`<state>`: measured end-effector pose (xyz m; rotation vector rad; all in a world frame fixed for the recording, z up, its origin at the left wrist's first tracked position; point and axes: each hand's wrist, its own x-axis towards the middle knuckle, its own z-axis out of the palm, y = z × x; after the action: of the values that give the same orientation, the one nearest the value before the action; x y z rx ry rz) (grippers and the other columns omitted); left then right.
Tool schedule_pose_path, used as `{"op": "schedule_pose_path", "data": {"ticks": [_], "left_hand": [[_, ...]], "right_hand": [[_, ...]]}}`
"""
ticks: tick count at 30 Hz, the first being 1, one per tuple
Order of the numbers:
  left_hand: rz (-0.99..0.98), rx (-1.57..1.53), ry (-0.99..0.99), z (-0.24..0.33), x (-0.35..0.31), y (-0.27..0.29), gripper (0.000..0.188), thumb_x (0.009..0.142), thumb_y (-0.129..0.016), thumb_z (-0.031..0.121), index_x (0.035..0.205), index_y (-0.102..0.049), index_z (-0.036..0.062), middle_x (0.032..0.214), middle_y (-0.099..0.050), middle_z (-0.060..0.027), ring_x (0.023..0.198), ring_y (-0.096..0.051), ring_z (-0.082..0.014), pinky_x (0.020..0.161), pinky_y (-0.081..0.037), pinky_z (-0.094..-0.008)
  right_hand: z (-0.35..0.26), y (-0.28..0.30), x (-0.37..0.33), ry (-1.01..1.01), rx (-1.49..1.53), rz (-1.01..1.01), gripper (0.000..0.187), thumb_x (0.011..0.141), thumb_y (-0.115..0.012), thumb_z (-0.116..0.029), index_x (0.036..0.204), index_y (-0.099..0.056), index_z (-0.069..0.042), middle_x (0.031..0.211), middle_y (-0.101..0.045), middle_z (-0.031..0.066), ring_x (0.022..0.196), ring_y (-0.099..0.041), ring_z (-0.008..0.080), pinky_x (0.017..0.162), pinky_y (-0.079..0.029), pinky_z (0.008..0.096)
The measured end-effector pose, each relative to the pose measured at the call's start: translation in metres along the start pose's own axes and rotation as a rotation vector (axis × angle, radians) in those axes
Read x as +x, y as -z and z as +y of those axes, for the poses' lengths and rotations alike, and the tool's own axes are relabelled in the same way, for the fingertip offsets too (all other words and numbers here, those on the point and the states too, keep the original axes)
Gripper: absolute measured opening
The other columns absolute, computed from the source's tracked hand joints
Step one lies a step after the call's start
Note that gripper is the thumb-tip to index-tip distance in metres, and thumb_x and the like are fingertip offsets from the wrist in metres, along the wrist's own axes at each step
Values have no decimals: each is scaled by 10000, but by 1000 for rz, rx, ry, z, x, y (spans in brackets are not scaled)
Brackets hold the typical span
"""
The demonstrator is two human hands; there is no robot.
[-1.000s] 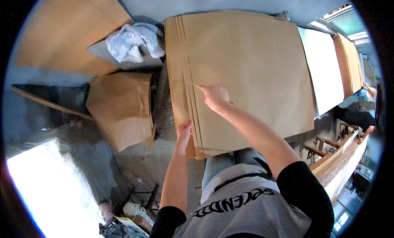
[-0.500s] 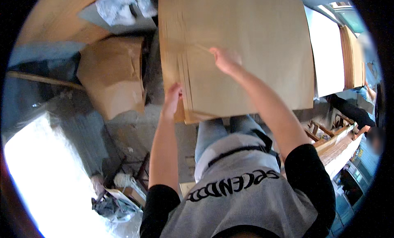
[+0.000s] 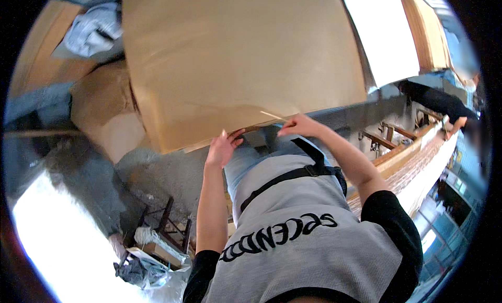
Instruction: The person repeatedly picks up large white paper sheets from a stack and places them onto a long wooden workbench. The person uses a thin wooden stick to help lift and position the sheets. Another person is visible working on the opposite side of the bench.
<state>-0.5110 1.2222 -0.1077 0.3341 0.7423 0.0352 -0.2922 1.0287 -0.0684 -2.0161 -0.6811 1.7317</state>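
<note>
A large sheet of brown paper (image 3: 246, 57) lies flat in front of me, with layered sheets showing at its near edge. My left hand (image 3: 224, 148) is at that near edge, its thumb and bent fingers on the border of the paper; its exact grip is partly hidden. To its right, my right hand (image 3: 300, 126) pinches a thin, pale stick (image 3: 273, 115), which points left over the paper's near edge. My right hand is just beyond the near edge, close to my waist.
White sheets (image 3: 380, 34) and a tan stack (image 3: 426, 31) stand to the right. Crumpled brown paper (image 3: 107, 109) lies at left. A wooden frame (image 3: 400, 156) and a person with a dark sleeve (image 3: 436, 99) are at right. Bags and twine (image 3: 157, 240) lie low at left.
My left hand has moved from the paper's left side to its near edge. My right hand has drawn back toward me with the stick. The view has shifted to the right.
</note>
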Motion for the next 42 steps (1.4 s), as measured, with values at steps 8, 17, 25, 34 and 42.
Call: {"op": "schedule_pose_path", "data": {"ticks": [8,17,25,34,42], "left_hand": [[500,157,-54,-17,43,-27,370,827,-512,406,981,-459,74,580,-421,-13,394,-364,-118,345,-256,-216],[573,143,62,-38,27,19,334,819,-507,452,888,-481,125,496,-318,9,359,-251,-98,343,-200,-217],[666,139,57,-39,20,28,348,803,-527,456,858,-470,117,543,-379,11,374,-302,-99,326,-216,-217],[909,541,-253,-70,10,-23,303,864,-460,364,977,-472,83,612,-484,-54,314,-364,-142,278,-282,-263],[671,247,-562,-82,40,45,227,812,-518,197,992,-478,64,755,-515,-63,598,-491,-139,483,-401,-258]], "right_hand": [[81,3,-27,-66,419,121,276,749,-640,-354,831,-654,-90,619,-540,-18,579,-473,61,517,-372,214],[165,44,-53,-146,1327,619,322,761,-614,-375,620,-500,-109,494,-408,-49,382,-321,48,343,-222,205],[163,43,-44,23,816,803,308,776,-601,-346,612,-534,-93,516,-474,-33,396,-388,53,352,-260,198],[143,56,-44,-214,662,441,271,831,-497,-258,732,-567,-16,535,-558,79,438,-510,167,408,-407,304],[101,66,-40,144,644,807,196,858,-502,-241,815,-531,-52,625,-516,26,469,-459,102,411,-354,245]]}}
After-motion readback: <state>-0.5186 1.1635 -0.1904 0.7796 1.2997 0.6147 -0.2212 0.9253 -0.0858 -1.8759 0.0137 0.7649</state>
